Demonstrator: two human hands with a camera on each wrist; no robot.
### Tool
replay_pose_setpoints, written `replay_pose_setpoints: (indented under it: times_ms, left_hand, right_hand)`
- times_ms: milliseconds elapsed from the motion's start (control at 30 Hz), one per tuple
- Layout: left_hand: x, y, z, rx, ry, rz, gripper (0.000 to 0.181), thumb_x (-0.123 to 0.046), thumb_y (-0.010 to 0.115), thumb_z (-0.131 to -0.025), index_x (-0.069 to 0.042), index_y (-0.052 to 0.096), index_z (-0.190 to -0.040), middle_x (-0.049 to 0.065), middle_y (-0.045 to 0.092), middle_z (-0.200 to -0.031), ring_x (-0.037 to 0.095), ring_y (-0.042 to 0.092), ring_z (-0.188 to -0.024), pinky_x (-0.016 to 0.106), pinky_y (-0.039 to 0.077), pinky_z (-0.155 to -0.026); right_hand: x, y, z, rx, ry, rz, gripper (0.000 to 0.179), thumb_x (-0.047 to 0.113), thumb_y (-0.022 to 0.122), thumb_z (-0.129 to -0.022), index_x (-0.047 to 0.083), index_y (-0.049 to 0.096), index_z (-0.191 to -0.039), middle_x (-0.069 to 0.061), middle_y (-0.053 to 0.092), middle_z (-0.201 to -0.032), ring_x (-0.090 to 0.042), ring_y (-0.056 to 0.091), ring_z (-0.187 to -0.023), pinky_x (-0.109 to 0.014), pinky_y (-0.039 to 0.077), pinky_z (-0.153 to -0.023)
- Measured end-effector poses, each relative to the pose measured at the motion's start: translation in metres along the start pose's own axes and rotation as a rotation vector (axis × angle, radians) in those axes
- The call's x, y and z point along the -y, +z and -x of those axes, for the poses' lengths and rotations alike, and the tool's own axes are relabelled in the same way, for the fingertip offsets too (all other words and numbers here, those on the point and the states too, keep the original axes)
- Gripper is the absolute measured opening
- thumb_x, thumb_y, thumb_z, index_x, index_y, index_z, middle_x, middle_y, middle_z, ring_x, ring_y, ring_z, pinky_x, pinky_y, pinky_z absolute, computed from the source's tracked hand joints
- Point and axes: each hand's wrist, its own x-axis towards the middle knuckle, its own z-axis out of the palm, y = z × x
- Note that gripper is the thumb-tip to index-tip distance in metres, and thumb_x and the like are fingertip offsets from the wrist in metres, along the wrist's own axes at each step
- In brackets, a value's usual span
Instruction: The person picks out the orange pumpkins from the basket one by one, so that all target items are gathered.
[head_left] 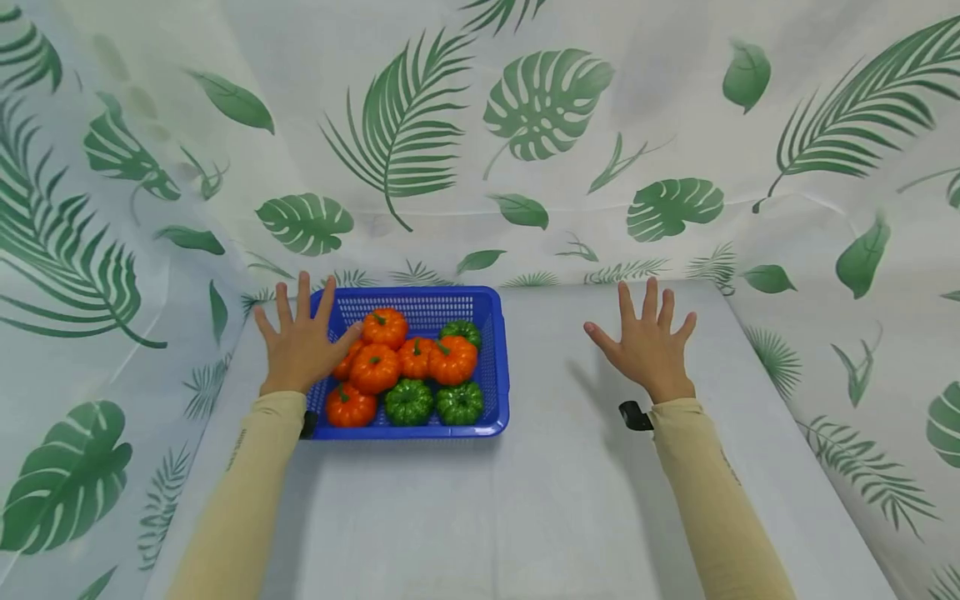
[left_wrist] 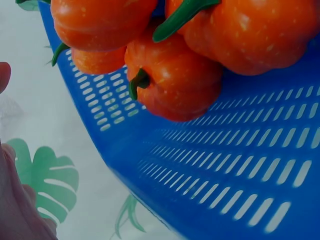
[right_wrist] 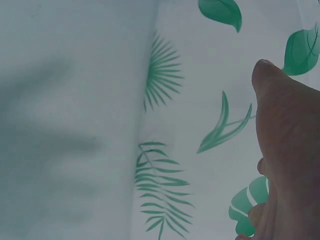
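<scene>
My left hand (head_left: 298, 346) is spread with straight fingers over the left end of a blue plastic basket (head_left: 498, 367), holding nothing. Inside the basket lie several small orange pumpkins (head_left: 375, 369) and a few green ones (head_left: 408, 402), all ribbed and glossy. The left wrist view shows orange pumpkins (left_wrist: 172, 75) close up against the slotted basket wall (left_wrist: 240, 165), with part of the hand (left_wrist: 17, 200) at the left edge. Well to the right of the basket, my right hand (head_left: 648, 346) hovers with fingers fanned out and nothing in it, its shadow on the table beside it.
The basket stands on the back left of a white-covered table (head_left: 450, 517). A pale curtain with green leaf prints (head_left: 547, 108) rises behind the table and along both sides. A small black wrist device (head_left: 636, 415) sits at the right cuff.
</scene>
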Motion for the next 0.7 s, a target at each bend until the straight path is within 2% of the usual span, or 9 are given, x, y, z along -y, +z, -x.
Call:
replay_pose_setpoints:
  times_ms: [333, 533, 700]
  left_hand:
    - [0.003, -0.004, 0.007, -0.007, -0.001, 0.027, 0.094, -0.06, 0.056, -0.104, -0.022, 0.007, -0.175, 0.02, -0.011, -0.178, 0.051, -0.018, -0.159, 0.08, -0.017, -0.115]
    - [0.006, -0.007, 0.018, 0.001, -0.016, 0.028, 0.095, -0.062, 0.055, -0.104, -0.021, 0.006, -0.174, 0.022, -0.009, -0.177, 0.051, -0.018, -0.158, 0.083, -0.012, -0.115]
    - [0.008, -0.011, 0.029, -0.015, -0.02, 0.054, 0.095, -0.061, 0.056, -0.103, -0.019, 0.008, -0.174, 0.024, -0.008, -0.177, 0.053, -0.015, -0.158, 0.083, -0.012, -0.114]
  right_hand:
    - [0.016, -0.011, 0.002, -0.009, -0.024, 0.01, 0.101, 0.071, 0.052, -0.101, 0.005, 0.02, -0.171, -0.036, 0.001, -0.172, -0.061, 0.001, -0.156, -0.09, -0.003, -0.11]
    - [0.023, -0.012, 0.004, -0.009, -0.042, 0.005, 0.101, 0.069, 0.054, -0.101, 0.004, 0.021, -0.17, -0.037, 0.0, -0.172, -0.062, 0.002, -0.156, -0.09, -0.003, -0.11]
    - [0.029, -0.008, 0.002, -0.018, -0.063, 0.002, 0.101, 0.068, 0.055, -0.101, 0.004, 0.02, -0.171, -0.036, 0.0, -0.172, -0.061, 0.001, -0.156, -0.09, -0.004, -0.111]
